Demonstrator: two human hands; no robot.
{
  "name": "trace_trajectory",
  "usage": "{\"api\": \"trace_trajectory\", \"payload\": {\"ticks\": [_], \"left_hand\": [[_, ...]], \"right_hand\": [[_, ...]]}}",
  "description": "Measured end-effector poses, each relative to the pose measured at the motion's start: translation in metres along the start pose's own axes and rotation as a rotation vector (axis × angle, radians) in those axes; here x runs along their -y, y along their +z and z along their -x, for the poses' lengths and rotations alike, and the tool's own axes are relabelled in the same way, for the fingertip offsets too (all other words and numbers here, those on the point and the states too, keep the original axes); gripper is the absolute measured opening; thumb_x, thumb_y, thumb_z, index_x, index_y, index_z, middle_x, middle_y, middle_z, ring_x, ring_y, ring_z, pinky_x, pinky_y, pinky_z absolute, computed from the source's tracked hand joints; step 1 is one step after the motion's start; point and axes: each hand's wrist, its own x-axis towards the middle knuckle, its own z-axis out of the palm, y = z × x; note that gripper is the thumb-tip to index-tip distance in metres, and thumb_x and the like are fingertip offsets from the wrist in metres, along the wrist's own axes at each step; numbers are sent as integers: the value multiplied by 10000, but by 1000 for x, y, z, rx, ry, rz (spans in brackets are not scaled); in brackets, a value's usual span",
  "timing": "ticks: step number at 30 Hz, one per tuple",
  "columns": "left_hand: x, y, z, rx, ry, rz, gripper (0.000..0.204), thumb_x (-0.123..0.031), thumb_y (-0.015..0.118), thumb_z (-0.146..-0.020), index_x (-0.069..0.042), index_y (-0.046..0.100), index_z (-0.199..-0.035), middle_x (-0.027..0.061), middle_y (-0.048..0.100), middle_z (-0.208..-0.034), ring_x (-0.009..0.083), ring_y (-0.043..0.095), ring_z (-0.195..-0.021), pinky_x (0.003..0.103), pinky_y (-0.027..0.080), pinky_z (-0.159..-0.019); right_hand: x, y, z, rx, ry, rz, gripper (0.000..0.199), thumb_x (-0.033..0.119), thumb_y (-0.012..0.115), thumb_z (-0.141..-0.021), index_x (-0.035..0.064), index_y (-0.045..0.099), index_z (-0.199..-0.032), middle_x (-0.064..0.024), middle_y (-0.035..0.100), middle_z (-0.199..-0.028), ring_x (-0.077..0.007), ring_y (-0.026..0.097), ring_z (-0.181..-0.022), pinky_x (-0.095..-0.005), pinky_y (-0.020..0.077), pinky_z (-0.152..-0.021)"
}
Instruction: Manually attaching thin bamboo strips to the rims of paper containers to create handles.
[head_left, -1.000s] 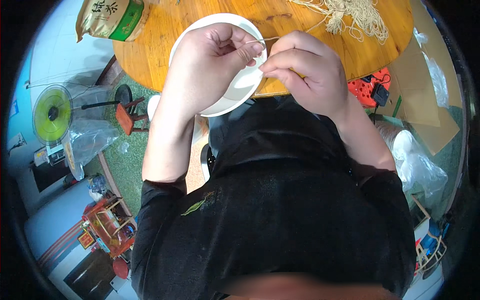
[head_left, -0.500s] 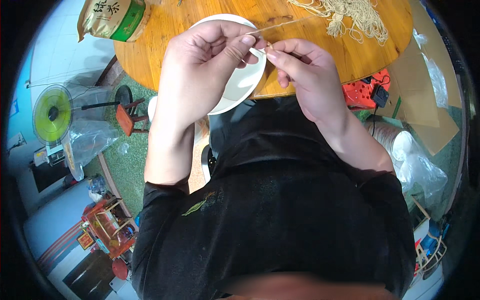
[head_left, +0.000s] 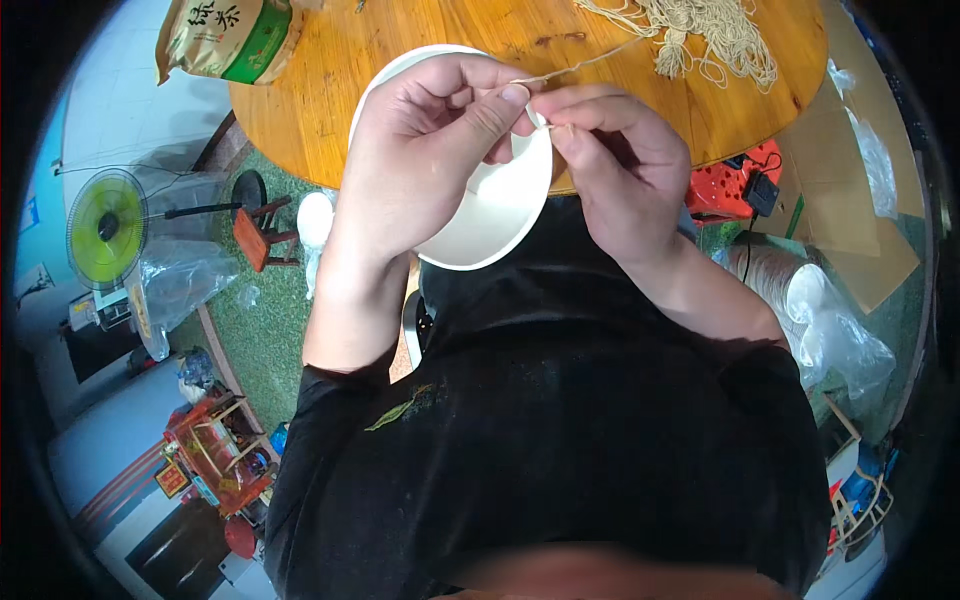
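One wooden counter (head_left: 300, 110), rounded at its edge, filled the top of the view and carried the work. Next down in size: a white bowl (head_left: 490, 222) at the near edge, overhanging it toward the lap, inside showing, partly behind the left hand. Couldn't tell what bore its weight, or whether either hand touched it. Gold-and-green package (head_left: 228, 40) stood at the counter's far left, well apart from the work.

Both hands were over the bowl's right side, near each other. Left hand (head_left: 415, 155): thumb and forefinger closed in a pinch on the cord, other fingers curled under. Right hand (head_left: 640, 165): thumb against fingertips, pinched on a fine tan end just beside the left hand's fingertips.

Pale cord heap (head_left: 715, 40) lay loose on the counter, upper right. Single cord strand (head_left: 585, 66) ran from it, slightly slack, to the left pinch. Path between the two pinches was mostly hidden; couldn't tell if there was a loop or knot.

Step in hand, my judgement: fine fingertip work on the strand's end. Next move looked to call for a firm left pinch, small right-hand motion, and enough slack from the heap to avoid a snag.
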Motion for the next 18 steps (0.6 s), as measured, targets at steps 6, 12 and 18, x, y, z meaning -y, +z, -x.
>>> {"api": "trace_trajectory", "payload": {"ticks": [6, 12, 18], "left_hand": [[0, -4, -4, 3, 37, 43, 144, -55, 703, -1089, 23, 764, -1193, 47, 796, -974, 76, 695, -829, 219, 560, -773], [-6, 3, -1, 2, 114, -68, 158, -42, 714, -1078, 35, 766, -1206, 56, 806, -1004, 88, 723, -882, 234, 574, -802], [-6, -2, -1, 50, 229, -438, 180, -27, 747, -1044, 22, 782, -1214, 66, 784, -1038, 127, 722, -906, 270, 575, -840]], "right_hand": [[25, -3, -14, 66, 191, 260, 97, -1, 675, -1071, -41, 742, -1129, -107, 817, -1046, -113, 768, -934, -253, 609, -830], [37, -7, -29, 60, 574, 219, 147, 83, 701, -1062, -47, 757, -1106, -76, 788, -968, -86, 723, -808, -240, 591, -713], [40, -17, -39, 135, 656, 148, 169, 96, 691, -1063, -46, 760, -1124, -65, 765, -935, -104, 731, -818, -255, 607, -737]]}}
